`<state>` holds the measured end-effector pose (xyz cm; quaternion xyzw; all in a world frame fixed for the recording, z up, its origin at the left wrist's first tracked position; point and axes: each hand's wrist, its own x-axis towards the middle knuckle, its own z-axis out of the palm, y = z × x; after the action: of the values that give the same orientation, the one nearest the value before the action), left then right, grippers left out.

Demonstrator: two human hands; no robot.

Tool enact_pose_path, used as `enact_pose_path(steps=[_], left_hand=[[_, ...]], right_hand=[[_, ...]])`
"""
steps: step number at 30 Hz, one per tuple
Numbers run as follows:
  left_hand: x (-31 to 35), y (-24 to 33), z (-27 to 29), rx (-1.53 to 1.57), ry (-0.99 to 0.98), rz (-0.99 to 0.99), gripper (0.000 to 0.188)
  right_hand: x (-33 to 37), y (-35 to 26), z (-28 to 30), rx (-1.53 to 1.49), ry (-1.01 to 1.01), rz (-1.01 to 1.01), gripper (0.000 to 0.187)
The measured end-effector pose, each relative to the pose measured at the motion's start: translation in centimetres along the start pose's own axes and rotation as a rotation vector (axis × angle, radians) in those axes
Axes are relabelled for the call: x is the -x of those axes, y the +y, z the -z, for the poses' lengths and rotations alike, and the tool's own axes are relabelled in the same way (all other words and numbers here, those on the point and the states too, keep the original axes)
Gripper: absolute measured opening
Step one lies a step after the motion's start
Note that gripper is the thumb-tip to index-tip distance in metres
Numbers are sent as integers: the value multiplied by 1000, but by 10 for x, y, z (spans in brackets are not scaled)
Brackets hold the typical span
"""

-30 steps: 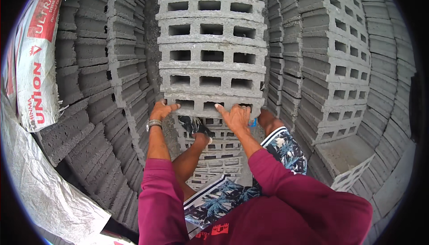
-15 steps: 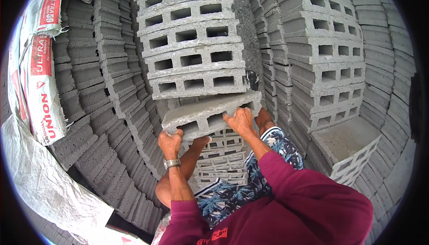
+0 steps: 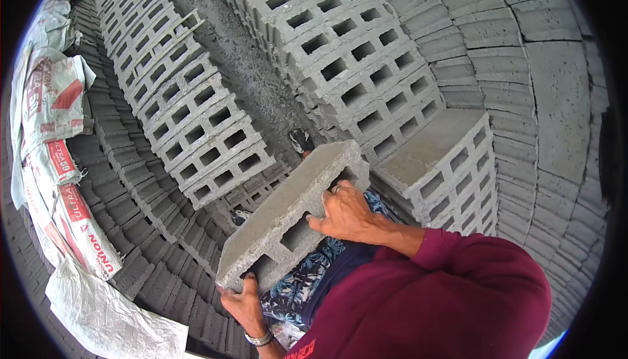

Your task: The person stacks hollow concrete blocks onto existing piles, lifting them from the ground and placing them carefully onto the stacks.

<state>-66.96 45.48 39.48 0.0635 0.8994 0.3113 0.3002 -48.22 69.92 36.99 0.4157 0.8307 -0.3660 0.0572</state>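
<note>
A grey concrete hollow block is held up in front of my body, tilted so its right end is farther and its left end nearer. My left hand grips the lower left end, with fingers hooked into the end hole and a metal watch on the wrist. Farther right, my right hand clasps the block by its holed side, fingers pushed into the right hole and the thumb at the middle one. The fingertips inside the holes are hidden.
Beyond the held block stands a row of hollow blocks. Another long stack rises to the right, beside a lower stack with a flat top. White and red sacks lie along the left. A gritty ground strip runs between rows.
Both hands have lifted the block off the row and drawn it nearer my body, turning it so its right end points away. My view has swung toward the right.
</note>
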Motion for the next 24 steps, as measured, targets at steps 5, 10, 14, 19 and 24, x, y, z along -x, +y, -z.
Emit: enact_pose_path(steps=[5,10,14,19,24], left_hand=[[27,104,-72,-88,-143,-108,36],[25,104,-173,-79,-300,-164,49],[58,144,-253,11,-422,-152,53],[97,121,-320,150,-483,-125,63],[118,130,-339,-13,-547,-60,68]], right_hand=[[33,50,95,109,158,-127,50],[49,134,151,213,273,-264,47],[64,204,188,319,309,-315,47],[70,263,217,298,201,-402,47],[70,301,219,302,205,-406,48]])
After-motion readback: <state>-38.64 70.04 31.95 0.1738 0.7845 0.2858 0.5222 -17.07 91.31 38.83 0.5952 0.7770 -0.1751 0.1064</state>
